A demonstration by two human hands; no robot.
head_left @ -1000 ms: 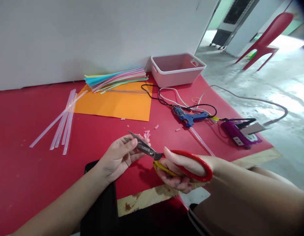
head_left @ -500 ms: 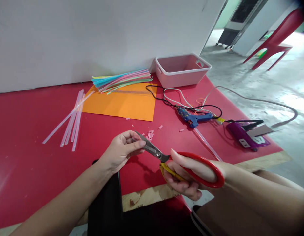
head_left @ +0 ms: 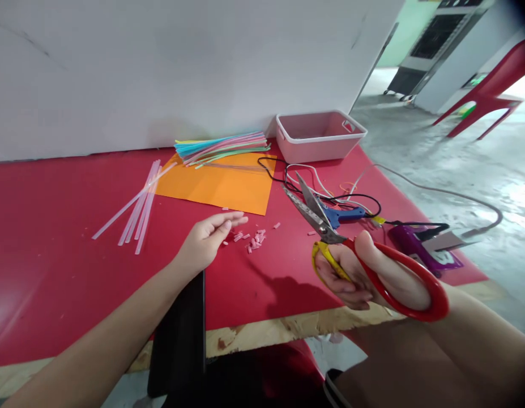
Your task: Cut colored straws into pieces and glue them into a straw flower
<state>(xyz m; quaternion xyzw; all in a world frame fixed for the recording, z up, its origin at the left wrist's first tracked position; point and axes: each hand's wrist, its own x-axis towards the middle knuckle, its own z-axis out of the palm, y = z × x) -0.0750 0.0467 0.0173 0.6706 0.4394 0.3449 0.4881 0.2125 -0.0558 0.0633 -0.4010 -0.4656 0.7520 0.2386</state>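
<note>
My right hand [head_left: 351, 272] is wrapped round a pair of scissors [head_left: 315, 215] with one red and one yellow handle. The blades stand apart, pointing up and left above the table, with nothing between them. Over the red table, my left hand [head_left: 205, 241] has its fingers stretched out toward the right, the thumb lying close under them; I see nothing held there. Just right of its fingertips lies a loose heap of small cut pink pieces [head_left: 257, 241]. A few more bits are scattered around it.
Clear glue sticks [head_left: 137, 209] lie at left. Coloured pipe cleaners [head_left: 223, 148] rest on orange paper [head_left: 215, 190]. Behind stands a pink basket [head_left: 321, 150]. A blue glue gun [head_left: 347, 215], cables and a purple power strip [head_left: 423, 249] are at right; a black object [head_left: 177, 340] is below my left forearm.
My right hand has drawn the scissors away to the right, and their blades have opened. My left hand has come off the blade and its fingers have straightened. More pink pieces show on the table.
</note>
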